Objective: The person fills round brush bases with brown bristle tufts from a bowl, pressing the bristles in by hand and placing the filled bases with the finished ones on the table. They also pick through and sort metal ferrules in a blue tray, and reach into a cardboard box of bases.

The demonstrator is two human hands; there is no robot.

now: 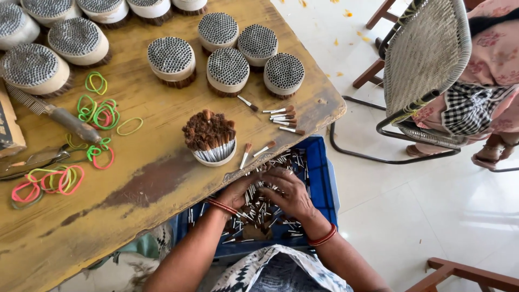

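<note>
We see our left hand [236,193] and right hand [289,193] both down in the blue plastic crate [324,184] below the tabletop [157,162] edge, fingers [270,176] loosely curled and slightly apart, pressed into the heap of small brush heads [259,211] with shiny metal ferrules and brown bristle tips; whether any are gripped we cannot tell. On the worn yellow wooden tabletop just above stands a round bundle of brush heads [211,138], bristles up, with coloured rubber bands [97,111] well to its left.
</note>
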